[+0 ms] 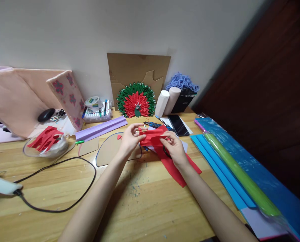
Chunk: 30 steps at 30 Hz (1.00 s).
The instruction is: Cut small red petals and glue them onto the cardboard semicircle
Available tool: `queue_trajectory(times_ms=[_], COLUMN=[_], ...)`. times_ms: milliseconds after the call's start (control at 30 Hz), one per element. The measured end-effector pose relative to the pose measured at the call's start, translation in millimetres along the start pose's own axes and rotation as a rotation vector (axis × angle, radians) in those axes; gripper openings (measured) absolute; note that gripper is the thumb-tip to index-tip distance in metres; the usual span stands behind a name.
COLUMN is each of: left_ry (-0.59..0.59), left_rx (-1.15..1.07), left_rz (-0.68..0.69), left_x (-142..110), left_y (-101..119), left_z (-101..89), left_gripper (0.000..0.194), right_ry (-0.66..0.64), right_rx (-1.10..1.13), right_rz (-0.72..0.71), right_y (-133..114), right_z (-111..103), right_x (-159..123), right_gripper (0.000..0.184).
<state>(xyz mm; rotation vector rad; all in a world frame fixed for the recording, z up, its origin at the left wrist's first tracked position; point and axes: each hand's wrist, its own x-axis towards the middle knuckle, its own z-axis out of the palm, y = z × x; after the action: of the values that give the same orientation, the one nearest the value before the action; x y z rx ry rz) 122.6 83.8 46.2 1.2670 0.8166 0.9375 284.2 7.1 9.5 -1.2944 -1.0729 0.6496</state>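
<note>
Between my two hands a piece of red crepe paper (153, 137) is stretched above the table. My left hand (130, 138) pinches its left end between thumb and fingers. At the other end, my right hand (175, 148) grips the paper with thumb and fingertips. Under my right hand and wrist lies a longer red paper strip (173, 169), slanting toward the front right. A dark curved thing beneath my right hand is mostly hidden. Just left of my left hand is a cardboard half-round (109, 150) with a small red scrap (119, 137) on it.
A peacock craft (137, 104) leans against a cardboard sheet (137, 65) at the back. A phone (178, 125) lies behind my right hand. Left are a bowl (45, 149) of red pieces, a black cord (93, 181) and a folded purple strip (101, 128). Rolled papers (238, 171) line the right.
</note>
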Motion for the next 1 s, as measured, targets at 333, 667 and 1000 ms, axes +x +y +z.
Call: queue_trajectory(times_ms=[333,667,1000], left_ry=[-0.22,-0.159,-0.146], left_rx=[0.091,0.123,0.009], left_rz=[-0.099,-0.132,-0.194], left_x=[-7,-6,-1], left_y=[10,8,0], left_z=[2.5,7.2,4.1], left_gripper=[0.045,0.028,0.026], right_ry=[-0.02,-0.101,-0.034], right_rx=[0.026,-0.044,0.172], right_rz=[0.117,0.042,0.179], right_y=[-3,-5,2], right_z=[3,7,13], right_x=[-2,-9,-8], right_gripper=[0.02,0.019,0.023])
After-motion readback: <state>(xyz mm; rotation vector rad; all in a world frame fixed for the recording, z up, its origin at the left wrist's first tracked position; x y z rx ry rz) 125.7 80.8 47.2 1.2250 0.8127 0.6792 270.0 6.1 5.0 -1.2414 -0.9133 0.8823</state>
